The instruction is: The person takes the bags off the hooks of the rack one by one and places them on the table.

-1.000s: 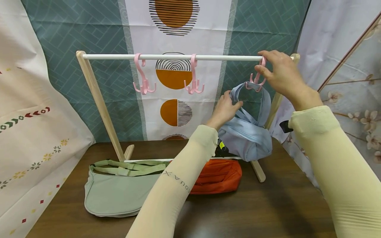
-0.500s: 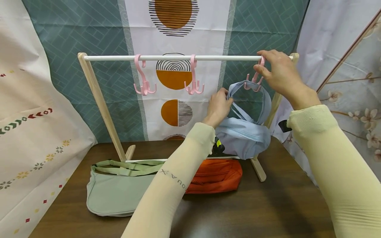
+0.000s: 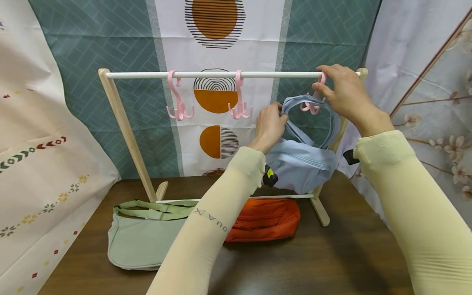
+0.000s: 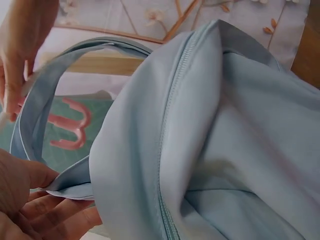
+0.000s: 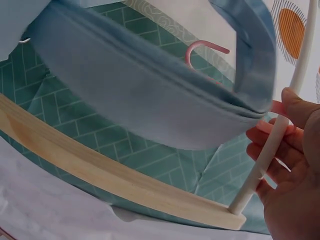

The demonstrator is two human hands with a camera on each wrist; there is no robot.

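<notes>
My left hand [image 3: 270,125] pinches the strap [image 4: 37,95] of a light blue bag [image 3: 300,162] between thumb and fingers. The bag hangs tilted beneath the strap loop, its zipper [image 4: 175,95] facing the left wrist camera. At the rail's right end, my right hand [image 3: 344,90] grips the top of a pink multi-prong hook [image 3: 311,108] against the white rail [image 5: 272,145]. In the head view the strap passes in front of the hook's stem, above its prongs. Whether any prong bears the strap I cannot tell.
Two more pink hooks, a left one [image 3: 180,110] and a middle one [image 3: 239,108], hang on the rail. A green bag [image 3: 144,241] and an orange bag [image 3: 269,219] lie on the brown table [image 3: 295,266]. Wooden posts [image 3: 127,131] support the rack.
My left hand has shifted left and slightly up, lifting the strap from behind the hook's prongs to in front of its stem. My right hand stays at the hook, which has shifted slightly left.
</notes>
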